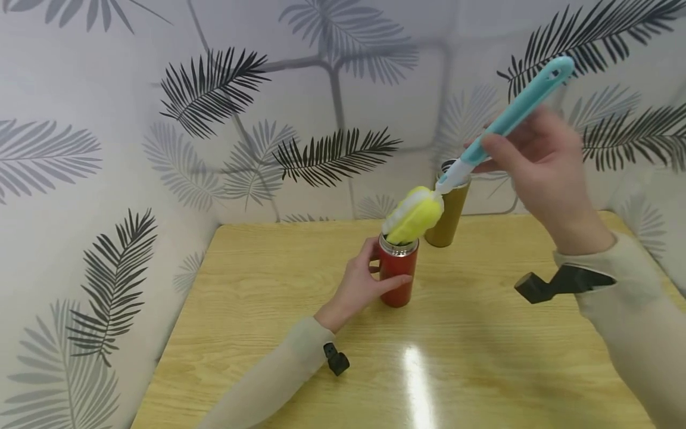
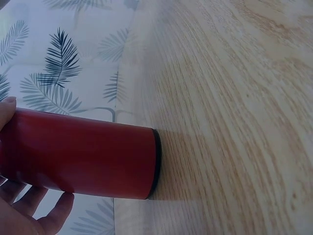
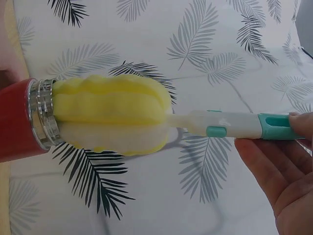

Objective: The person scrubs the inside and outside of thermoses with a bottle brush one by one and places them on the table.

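A red thermos bottle (image 1: 397, 271) with a bare steel rim stands upright on the wooden table. My left hand (image 1: 361, 285) grips it round the side; in the left wrist view its fingers curl about the red body (image 2: 83, 152). My right hand (image 1: 552, 170) holds a bottle brush by its teal handle (image 1: 522, 113), pinched between thumb and fingers. The yellow and white sponge head (image 1: 415, 214) sits tilted at the bottle's mouth, its tip inside. From the right wrist view, most of the sponge (image 3: 112, 112) shows outside the steel rim (image 3: 45, 113).
Behind the red bottle, to the right, stands a gold bottle (image 1: 449, 214), its top partly covered by the brush. A wall (image 1: 300, 119) with leaf patterns borders the table (image 1: 257, 280) at the back and left. Dark camera mounts (image 1: 563, 283) sit on both sleeves.
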A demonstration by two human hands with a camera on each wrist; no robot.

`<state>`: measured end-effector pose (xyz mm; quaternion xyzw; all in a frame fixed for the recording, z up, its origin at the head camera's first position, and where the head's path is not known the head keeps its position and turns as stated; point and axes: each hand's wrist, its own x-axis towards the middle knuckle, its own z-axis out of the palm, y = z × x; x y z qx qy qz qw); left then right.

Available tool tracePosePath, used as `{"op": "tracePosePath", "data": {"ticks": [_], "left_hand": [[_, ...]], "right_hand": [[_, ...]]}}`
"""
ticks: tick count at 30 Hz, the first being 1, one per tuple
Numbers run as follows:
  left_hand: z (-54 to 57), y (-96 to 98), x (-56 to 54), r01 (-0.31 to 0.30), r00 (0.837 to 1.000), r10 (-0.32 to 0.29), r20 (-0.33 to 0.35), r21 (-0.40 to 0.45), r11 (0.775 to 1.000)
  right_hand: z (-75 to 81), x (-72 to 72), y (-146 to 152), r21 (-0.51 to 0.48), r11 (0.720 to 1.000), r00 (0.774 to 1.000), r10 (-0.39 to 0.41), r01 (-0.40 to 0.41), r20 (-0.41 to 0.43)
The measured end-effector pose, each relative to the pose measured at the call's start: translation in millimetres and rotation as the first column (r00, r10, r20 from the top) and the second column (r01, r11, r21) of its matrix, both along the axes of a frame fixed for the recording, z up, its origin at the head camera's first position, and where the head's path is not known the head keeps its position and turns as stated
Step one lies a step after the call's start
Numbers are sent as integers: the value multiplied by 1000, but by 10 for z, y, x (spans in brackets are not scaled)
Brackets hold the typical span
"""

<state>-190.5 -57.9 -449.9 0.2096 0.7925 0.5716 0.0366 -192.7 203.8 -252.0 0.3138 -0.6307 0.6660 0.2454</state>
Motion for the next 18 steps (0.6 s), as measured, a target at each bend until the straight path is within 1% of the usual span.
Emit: {"op": "tracePosePath", "data": {"ticks": [2,8,12,13,16,18], "left_hand": [[0,0,1,3,1000,-3,1,3,1000],[-3,-7,-2,-1,1000,1,-5,3,1000],[-5,-3,1,-4,1000,4,-5,1,1000],[-8,-1,3,-4,1000,4,-6,2,1000],[-17,9,7,2,1000,-2,-12,13,1000],[-28,13,14,-2,1000,2,-18,19,1000]], "right_hand": [[25,-3,-30,43,999,1000,-11,10,12],[56,-19,-118,62,998,993,1,-8,117],[40,-46,-126,107,994,991,2,-16,134],[37,-53,-120,108,994,990,9,-25,142],[43,-66,-101,63,996,982,46,-58,182],[60,-69,-99,28,998,979,44,-51,198]]}}
